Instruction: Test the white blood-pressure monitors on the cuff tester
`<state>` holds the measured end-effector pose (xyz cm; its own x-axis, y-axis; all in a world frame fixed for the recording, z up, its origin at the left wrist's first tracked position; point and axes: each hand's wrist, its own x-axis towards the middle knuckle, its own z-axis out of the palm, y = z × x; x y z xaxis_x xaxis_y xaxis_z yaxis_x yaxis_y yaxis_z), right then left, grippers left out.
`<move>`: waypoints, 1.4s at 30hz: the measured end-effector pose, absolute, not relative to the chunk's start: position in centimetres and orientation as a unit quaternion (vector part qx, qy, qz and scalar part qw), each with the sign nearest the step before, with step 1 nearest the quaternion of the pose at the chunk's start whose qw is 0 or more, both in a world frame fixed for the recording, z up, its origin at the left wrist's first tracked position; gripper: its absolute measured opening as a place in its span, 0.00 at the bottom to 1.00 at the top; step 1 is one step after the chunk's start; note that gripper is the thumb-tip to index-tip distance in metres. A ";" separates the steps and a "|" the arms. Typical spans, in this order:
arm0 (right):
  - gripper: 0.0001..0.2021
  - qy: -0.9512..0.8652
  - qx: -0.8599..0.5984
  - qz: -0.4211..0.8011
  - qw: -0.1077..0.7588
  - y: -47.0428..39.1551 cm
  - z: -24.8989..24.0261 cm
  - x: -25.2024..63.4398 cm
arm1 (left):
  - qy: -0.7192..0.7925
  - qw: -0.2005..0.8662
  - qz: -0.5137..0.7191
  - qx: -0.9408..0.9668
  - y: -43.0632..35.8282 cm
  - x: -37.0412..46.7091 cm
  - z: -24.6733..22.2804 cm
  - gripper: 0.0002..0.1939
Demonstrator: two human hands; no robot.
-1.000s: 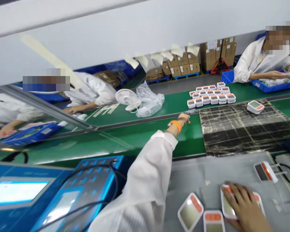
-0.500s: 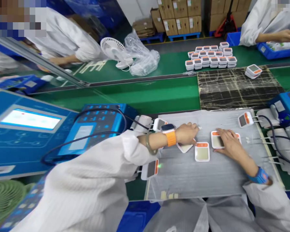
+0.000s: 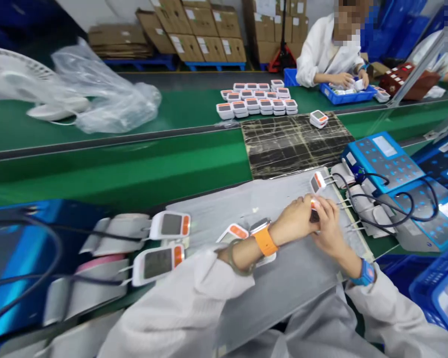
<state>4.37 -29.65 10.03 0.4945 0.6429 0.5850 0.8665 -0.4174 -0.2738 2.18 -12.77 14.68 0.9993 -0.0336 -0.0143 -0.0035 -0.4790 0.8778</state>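
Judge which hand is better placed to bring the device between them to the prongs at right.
Probably the right hand: it is on the device and closer to the prongs; the left hand lies farther off.

A factory production floor, arranged along a green bench (image 3: 194,166).
Beyond the bench, cardboard boxes (image 3: 211,48) stand stacked on blue pallets (image 3: 218,66) beside a red pallet jack (image 3: 279,60); at its far side, a white-coated co-worker (image 3: 319,52) handles parts in a blue tray (image 3: 347,98); on it, like white-and-orange devices (image 3: 266,105) lie in rows; on its near side stand cabled blue instruments (image 3: 386,161).
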 end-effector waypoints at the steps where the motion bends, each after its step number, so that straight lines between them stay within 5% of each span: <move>1: 0.42 -0.475 -0.810 -0.197 0.282 -30.9 10.3 4.7 | -0.027 0.532 -0.015 0.846 -13.5 2.5 14.6 0.29; 10: 0.18 -0.415 -0.889 -0.191 0.026 -38.9 8.8 11.5 | -0.034 0.618 -0.010 0.785 -17.8 6.0 9.1 0.35; 17: 0.10 -0.394 -0.898 -0.184 0.068 -37.5 9.4 11.8 | -0.025 0.598 -0.008 0.801 -18.1 5.8 7.6 0.33; 29: 0.11 -0.415 -0.892 -0.178 -0.027 -36.5 9.6 12.1 | 0.002 0.578 -0.019 0.816 -18.2 5.9 7.8 0.35; 42: 0.11 -0.444 -0.883 -0.149 0.038 -36.8 9.4 13.1 | -0.006 0.576 -0.017 0.817 -18.2 5.8 8.2 0.36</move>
<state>13.12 -36.80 9.42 0.5621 0.7723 0.2960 0.7947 -0.6035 0.0652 5.82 -18.20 8.20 0.9994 -0.0291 -0.0212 0.0102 -0.3371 0.9414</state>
